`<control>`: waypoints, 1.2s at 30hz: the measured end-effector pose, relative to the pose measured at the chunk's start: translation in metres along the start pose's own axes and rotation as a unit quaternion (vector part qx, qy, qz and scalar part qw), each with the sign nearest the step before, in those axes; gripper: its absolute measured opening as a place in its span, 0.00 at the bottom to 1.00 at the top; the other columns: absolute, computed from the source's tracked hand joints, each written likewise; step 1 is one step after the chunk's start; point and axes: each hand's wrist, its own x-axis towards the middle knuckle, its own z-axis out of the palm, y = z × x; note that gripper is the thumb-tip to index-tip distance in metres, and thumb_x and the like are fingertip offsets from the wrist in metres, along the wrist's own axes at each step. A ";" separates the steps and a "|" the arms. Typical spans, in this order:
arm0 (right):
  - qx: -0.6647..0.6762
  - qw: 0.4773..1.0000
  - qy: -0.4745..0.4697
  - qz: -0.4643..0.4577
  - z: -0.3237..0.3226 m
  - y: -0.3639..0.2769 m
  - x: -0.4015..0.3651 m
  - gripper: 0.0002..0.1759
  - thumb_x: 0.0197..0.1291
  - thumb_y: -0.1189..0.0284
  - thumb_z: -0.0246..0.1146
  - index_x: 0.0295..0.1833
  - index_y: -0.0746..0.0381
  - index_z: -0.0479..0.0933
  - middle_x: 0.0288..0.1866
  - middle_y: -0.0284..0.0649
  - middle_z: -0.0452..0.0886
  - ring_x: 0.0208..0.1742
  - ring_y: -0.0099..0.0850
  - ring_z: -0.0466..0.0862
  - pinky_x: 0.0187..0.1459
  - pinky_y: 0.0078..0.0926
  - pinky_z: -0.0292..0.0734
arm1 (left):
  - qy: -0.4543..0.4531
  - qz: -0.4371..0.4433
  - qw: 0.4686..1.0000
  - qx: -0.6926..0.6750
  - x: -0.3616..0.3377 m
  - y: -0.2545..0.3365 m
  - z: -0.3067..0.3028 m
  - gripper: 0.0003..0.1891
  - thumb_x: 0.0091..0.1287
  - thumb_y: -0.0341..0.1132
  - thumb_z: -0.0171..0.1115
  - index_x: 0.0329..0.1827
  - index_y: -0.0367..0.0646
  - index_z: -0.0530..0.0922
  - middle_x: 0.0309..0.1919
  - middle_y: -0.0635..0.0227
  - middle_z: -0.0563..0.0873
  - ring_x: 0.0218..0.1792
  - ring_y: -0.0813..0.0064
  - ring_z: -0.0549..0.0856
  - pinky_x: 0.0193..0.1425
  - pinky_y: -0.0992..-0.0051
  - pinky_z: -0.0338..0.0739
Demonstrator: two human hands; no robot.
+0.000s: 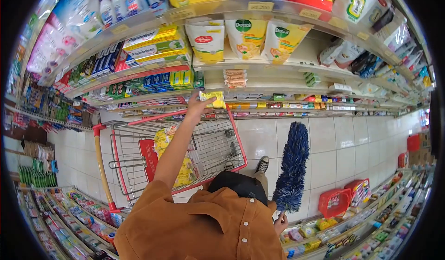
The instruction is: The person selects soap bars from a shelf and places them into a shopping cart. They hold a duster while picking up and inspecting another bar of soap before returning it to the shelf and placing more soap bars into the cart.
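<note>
My left hand (198,109) reaches out over the far rim of a shopping cart (134,130), near the low shelves. Its fingers and thumb are closed on a small yellow packet (218,101), whose print is too small to read. Several larger yellow packs (184,174) lie in the cart below my left arm, partly hidden by it. Low at my right side, my right hand (281,223) grips the handle end of a blue fluffy duster (293,167), which points forward above the floor. Most of the right arm is out of sight.
Ahead runs a store shelf (259,68) with pouches, toothpaste boxes and a short stack of orange-white packets (235,78). A red basket (334,202) stands on the tiled floor (324,144) to the right. More stocked shelves curve along both sides and behind me.
</note>
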 end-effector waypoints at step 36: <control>-0.036 0.990 0.025 0.137 -0.007 0.088 -0.057 0.15 0.68 0.65 0.60 0.40 0.68 0.78 0.26 0.29 0.70 0.25 0.16 0.65 0.26 0.20 0.59 | -0.041 0.324 0.714 0.619 0.278 0.028 0.007 0.27 0.60 0.53 0.65 0.54 0.43 0.79 0.44 0.57 0.85 0.39 0.62 0.83 0.48 0.63 0.76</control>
